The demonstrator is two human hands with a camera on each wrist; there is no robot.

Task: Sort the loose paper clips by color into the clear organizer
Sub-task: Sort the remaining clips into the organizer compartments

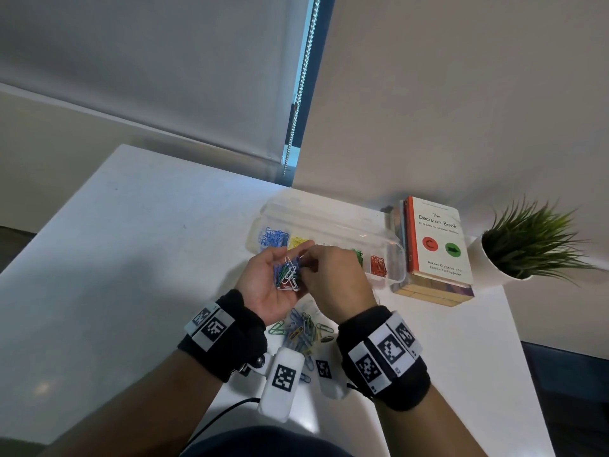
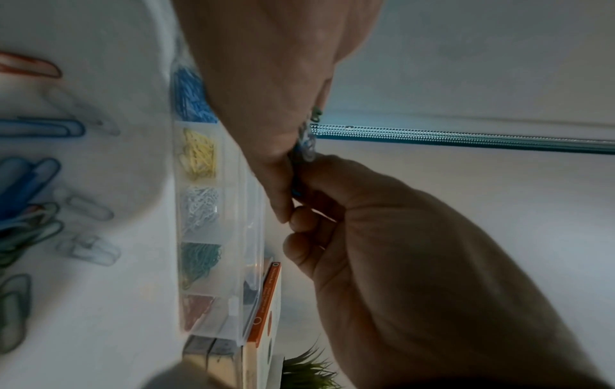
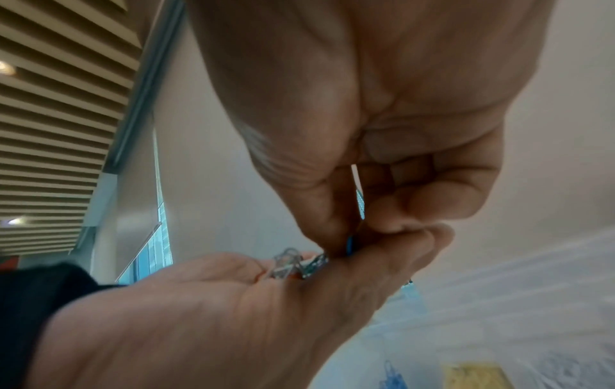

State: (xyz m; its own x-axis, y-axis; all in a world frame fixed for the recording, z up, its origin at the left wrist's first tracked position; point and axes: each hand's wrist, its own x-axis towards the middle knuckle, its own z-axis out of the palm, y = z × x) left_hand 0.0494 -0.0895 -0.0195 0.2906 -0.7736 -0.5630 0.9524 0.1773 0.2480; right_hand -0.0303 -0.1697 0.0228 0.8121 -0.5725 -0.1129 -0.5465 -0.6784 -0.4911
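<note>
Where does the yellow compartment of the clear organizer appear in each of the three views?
Head: yellow compartment, just above the left hand, right of the blue clips.
Left wrist: left of centre, below the blue clips.
Right wrist: bottom right corner.
Shared landmark: the blue clips beside it.

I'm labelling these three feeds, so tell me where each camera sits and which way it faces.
Head: worn on the head, looking forward and down at the table; both forearms, left hand cupping mixed clips, right hand picking from them.
Left wrist: looks along the left hand past the clear organizer; right hand opposite.
Right wrist: looks along the right hand down onto the left palm.
Shared: all three show both hands meeting over the clips.
</note>
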